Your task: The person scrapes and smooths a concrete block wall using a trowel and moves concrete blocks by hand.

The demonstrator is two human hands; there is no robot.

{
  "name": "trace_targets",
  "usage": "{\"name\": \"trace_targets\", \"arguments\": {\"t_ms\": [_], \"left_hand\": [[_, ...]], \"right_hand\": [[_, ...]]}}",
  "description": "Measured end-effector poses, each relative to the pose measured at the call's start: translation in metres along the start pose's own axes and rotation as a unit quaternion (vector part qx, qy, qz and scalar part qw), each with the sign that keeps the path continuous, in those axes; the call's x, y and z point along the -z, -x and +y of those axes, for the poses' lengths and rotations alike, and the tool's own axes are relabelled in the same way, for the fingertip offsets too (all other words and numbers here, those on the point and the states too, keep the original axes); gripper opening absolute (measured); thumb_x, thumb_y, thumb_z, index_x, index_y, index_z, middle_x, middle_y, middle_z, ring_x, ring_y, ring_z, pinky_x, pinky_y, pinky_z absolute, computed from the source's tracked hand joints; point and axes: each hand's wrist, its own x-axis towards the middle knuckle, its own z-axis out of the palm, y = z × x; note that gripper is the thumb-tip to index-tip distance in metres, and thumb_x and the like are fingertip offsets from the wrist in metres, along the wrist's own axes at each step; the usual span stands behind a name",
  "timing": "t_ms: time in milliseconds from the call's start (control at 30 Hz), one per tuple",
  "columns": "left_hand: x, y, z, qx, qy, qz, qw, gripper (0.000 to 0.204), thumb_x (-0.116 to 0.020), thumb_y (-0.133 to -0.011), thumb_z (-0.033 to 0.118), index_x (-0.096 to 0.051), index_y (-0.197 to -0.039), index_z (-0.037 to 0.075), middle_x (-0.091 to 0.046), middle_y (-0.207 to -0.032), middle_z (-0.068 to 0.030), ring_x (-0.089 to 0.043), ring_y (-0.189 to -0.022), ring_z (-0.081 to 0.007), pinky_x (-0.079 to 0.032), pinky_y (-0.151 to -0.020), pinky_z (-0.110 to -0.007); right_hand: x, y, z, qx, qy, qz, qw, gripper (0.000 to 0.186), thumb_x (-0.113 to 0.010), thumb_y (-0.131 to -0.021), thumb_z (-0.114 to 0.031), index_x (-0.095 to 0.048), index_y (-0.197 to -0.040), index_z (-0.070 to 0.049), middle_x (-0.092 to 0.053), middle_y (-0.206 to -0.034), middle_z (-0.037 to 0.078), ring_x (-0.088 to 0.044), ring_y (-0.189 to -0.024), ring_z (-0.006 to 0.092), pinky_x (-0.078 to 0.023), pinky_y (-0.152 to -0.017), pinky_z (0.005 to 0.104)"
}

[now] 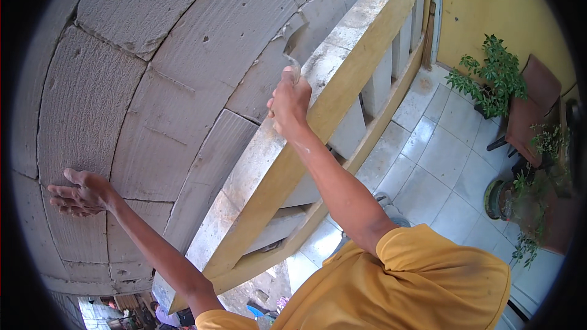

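My right hand point(290, 99) is closed round the handle of a trowel point(298, 38), above the top of a yellow balustrade point(327, 64). The trowel's blade lies close to a wall of grey blocks point(214, 43); whether it touches the wall I cannot tell. Farther left, my left hand point(84, 193) is open with its fingers apart and holds nothing. It is in front of the blocks, and contact with them is not clear. Dark joints run between the blocks, and some have rough mortar smears.
The balustrade runs diagonally between the wall and a tiled floor point(437, 146). At the right are a leafy plant point(489, 76), a brown chair point(531, 113) and a round pot point(498, 200). A yellow wall point(489, 18) closes the far right. Below left, a person point(165, 316) shows.
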Motion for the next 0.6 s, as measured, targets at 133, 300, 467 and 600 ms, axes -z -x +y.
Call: {"name": "trace_targets", "arguments": {"t_ms": [133, 300, 467, 600], "left_hand": [[-0.001, 0.002, -0.008, -0.002, 0.025, -0.011, 1.000, 0.087, -0.036, -0.103, 0.067, -0.024, -0.173, 0.017, -0.013, -0.180, -0.0156, -0.006, -0.167, -0.0382, -0.003, -0.133, -0.054], [-0.003, 0.001, -0.014, -0.018, 0.068, -0.001, 0.998, 0.087, -0.037, -0.103, 0.066, -0.023, -0.173, 0.016, -0.012, -0.180, -0.0157, -0.003, -0.166, -0.0396, 0.000, -0.133, -0.056], [-0.001, -0.004, -0.018, -0.022, 0.071, -0.014, 0.997, 0.088, -0.043, -0.102, 0.063, -0.021, -0.173, 0.016, -0.011, -0.180, -0.0160, 0.001, -0.166, -0.0406, 0.002, -0.132, -0.057], [-0.001, -0.002, -0.021, -0.033, 0.074, -0.017, 0.997, 0.089, -0.046, -0.101, 0.063, -0.022, -0.173, 0.016, -0.011, -0.180, -0.0163, 0.001, -0.166, -0.0410, 0.002, -0.132, -0.057]], "right_hand": [[-0.005, 0.014, -0.002, 0.047, 0.077, -0.065, 0.994, 0.037, -0.050, -0.111, -0.039, -0.048, -0.094, -0.005, -0.051, -0.071, 0.006, -0.053, -0.051, 0.0133, -0.041, -0.038, 0.0302], [-0.014, 0.030, -0.002, 0.060, 0.032, -0.060, 0.996, 0.038, -0.052, -0.109, -0.040, -0.050, -0.094, -0.005, -0.052, -0.071, 0.005, -0.053, -0.049, 0.0141, -0.040, -0.038, 0.0318], [-0.008, 0.027, -0.004, 0.001, -0.003, -0.031, 1.000, 0.038, -0.052, -0.108, -0.039, -0.051, -0.093, -0.004, -0.052, -0.071, 0.006, -0.053, -0.048, 0.0158, -0.039, -0.038, 0.0343], [-0.002, 0.022, -0.017, 0.038, 0.055, -0.031, 0.997, 0.037, -0.050, -0.107, -0.037, -0.051, -0.093, -0.003, -0.053, -0.071, 0.006, -0.053, -0.048, 0.0161, -0.039, -0.038, 0.0348]]}}
